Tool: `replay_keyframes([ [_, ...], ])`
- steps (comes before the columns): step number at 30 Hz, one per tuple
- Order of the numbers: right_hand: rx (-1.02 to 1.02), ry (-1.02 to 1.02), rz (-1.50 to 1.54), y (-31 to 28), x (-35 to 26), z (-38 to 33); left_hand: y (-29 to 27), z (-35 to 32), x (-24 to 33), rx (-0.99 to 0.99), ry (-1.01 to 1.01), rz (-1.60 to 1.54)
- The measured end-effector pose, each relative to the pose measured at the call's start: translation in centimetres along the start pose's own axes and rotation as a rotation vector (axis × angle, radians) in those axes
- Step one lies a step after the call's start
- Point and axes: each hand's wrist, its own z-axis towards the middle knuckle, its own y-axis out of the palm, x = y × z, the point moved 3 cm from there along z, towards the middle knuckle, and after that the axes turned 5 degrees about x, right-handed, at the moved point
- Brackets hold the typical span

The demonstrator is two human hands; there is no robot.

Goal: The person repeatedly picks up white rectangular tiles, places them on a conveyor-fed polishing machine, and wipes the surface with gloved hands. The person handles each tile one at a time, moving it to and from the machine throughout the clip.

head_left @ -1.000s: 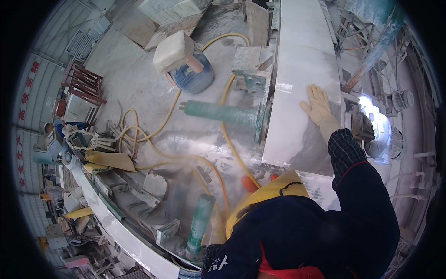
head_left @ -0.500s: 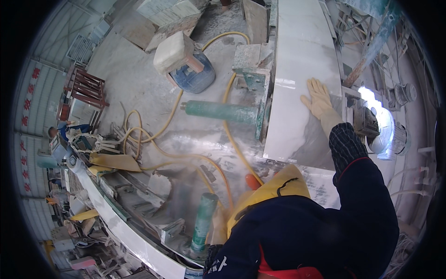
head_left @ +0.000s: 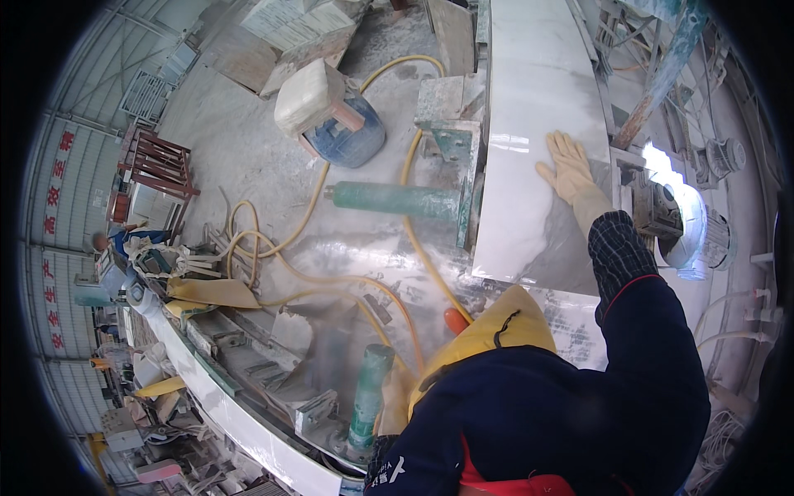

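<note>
Our right hand (head_left: 572,174) flat on the slab (head_left: 529,211), upper right
Its fingers (head_left: 567,155) lie open, gripping nothing; our left hand (head_left: 392,405), lower centre, is too hidden to tell. Red lettering (head_left: 55,196) marks the far-left wall (head_left: 84,207), white our sleeve (head_left: 418,459).

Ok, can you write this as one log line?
right hand: open on pale slab | left hand: beside green cylinder, grip unclear

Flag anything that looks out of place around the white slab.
The yellow hose looks untidy: it sprawls in loose loops across the grey floor, left of the white slab under the right hand, rather than lying coiled.
</note>
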Motion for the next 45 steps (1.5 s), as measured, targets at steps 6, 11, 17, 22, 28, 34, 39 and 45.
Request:
replay_keyframes([
  [6, 0.009, -0.001, 0.001, 0.2, 0.2, 0.5, 0.3, -2.7, 3.5, 0.071, -0.250, -0.356],
  [11, 0.007, 0.005, -0.012, 0.0, 0.3, 0.7, 1.0, -5.0, 7.3, 0.070, -0.298, -0.351],
  [17, 0.009, 0.006, -0.012, 0.0, 0.4, 1.0, 1.0, -5.7, 9.2, 0.074, -0.279, -0.386],
  [22, 0.038, 0.011, -0.022, 0.2, 0.6, 1.4, 1.1, -5.5, 9.3, 0.088, -0.322, -0.431],
  [28, 0.031, 0.017, -0.024, 0.4, 0.8, 1.8, 1.0, -4.7, 9.2, 0.077, -0.313, -0.392],
  [34, 0.034, 0.012, -0.026, 0.5, 1.0, 2.1, 1.2, -4.9, 9.6, 0.083, -0.328, -0.430],
  [39, 0.031, 0.009, -0.024, 0.6, 1.2, 2.5, 1.2, -4.6, 9.6, 0.091, -0.351, -0.466],
  [45, 0.021, 0.009, -0.031, 0.5, 1.3, 2.9, 1.2, -4.5, 10.0, 0.072, -0.352, -0.459],
])
